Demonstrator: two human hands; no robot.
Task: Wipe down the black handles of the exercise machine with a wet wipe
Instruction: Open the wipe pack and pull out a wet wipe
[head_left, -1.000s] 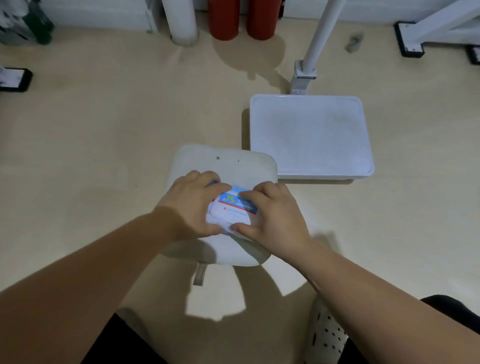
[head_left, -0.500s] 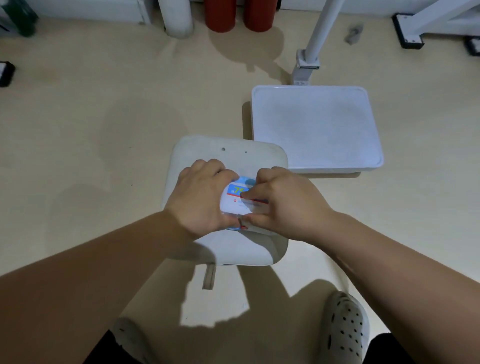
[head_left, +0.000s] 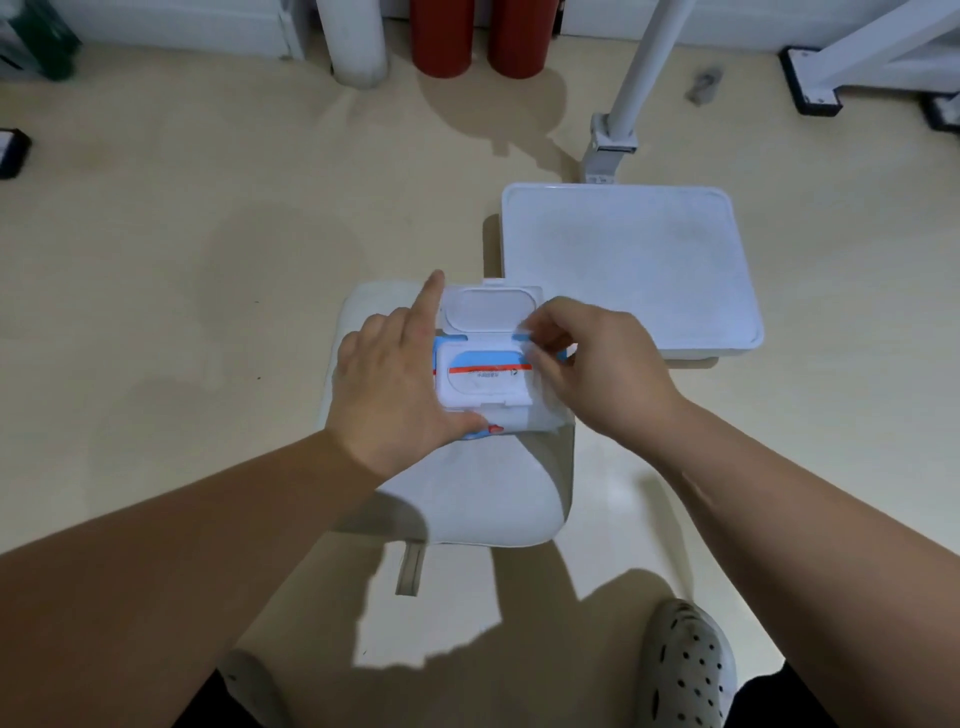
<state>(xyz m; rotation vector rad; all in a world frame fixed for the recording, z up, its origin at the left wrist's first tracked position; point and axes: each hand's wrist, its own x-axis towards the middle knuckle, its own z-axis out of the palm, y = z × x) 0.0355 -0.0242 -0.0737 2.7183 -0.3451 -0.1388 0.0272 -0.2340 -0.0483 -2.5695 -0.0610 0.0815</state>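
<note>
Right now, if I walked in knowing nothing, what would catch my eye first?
The wipe pack at centre, its lid flipped open, resting on a pale padded seat, gripped by the left hand while the right hand pinches its right edge. Behind stand two red cylinders at the far wall.

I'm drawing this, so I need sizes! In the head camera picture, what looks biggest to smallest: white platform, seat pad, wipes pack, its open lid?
1 and 2, unranked: the white platform and the seat pad look about alike, and the pad is partly covered.
3. The wipes pack.
4. The open lid, smallest.
</note>
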